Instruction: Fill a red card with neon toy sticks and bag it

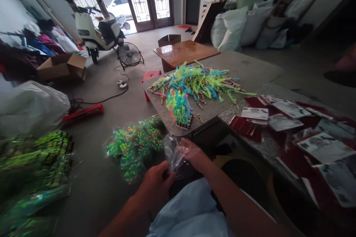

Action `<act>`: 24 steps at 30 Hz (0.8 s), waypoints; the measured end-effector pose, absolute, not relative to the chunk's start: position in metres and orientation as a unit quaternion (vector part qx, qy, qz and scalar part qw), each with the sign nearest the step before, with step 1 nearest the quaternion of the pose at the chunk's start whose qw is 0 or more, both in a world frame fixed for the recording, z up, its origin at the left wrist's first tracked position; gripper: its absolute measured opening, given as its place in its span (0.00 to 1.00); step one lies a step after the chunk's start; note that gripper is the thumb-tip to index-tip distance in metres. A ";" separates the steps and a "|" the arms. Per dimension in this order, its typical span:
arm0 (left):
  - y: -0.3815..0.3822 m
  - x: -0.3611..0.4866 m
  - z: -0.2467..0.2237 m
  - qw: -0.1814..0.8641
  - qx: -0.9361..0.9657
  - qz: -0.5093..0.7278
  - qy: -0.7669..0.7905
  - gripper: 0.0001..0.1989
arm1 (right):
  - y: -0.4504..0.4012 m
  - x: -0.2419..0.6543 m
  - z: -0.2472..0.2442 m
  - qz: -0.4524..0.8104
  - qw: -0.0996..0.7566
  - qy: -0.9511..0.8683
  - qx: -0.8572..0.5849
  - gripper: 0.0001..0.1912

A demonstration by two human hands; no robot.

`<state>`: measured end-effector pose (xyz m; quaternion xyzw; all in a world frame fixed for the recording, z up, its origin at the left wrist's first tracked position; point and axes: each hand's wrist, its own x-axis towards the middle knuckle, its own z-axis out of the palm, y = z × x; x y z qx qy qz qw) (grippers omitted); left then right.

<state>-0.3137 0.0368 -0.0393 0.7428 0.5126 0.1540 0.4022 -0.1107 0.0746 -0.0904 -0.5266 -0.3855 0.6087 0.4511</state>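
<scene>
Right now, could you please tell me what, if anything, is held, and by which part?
A clear bag: the left hand grips it low on the left, the right hand higher on the right.

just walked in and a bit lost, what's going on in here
A person seated or standing by a stone-topped table holds a clear, crinkled plastic bag between the left hand and right hand. On the tabletop sit an upright bundle of green, blue and pink strips and, behind it, a loose heap of similar strips. Multicoloured bundles in clear wrapping are lower down, to the left.
</scene>
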 end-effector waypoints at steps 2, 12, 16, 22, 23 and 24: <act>0.046 -0.320 -0.046 0.394 0.735 0.159 0.528 0.17 | 0.068 -0.117 -0.094 0.638 0.424 -0.416 -0.490 0.16; 0.131 -0.369 -0.064 0.475 0.457 0.355 0.663 0.22 | 0.081 -0.086 -0.027 0.591 0.424 -0.493 -0.477 0.15; 0.192 -0.361 -0.029 0.521 0.241 0.535 0.620 0.10 | 0.127 -0.043 -0.026 0.574 0.523 -0.168 -0.607 0.17; 0.292 -0.273 -0.001 0.600 0.346 0.561 0.453 0.10 | 0.139 -0.050 -0.038 0.711 0.418 -0.066 -0.561 0.35; 0.301 -0.258 -0.001 0.600 0.402 0.535 0.438 0.11 | 0.140 -0.052 -0.039 0.721 0.415 -0.062 -0.551 0.37; 0.308 -0.245 -0.001 0.585 0.462 0.503 0.438 0.12 | 0.141 -0.054 -0.040 0.727 0.415 -0.058 -0.544 0.39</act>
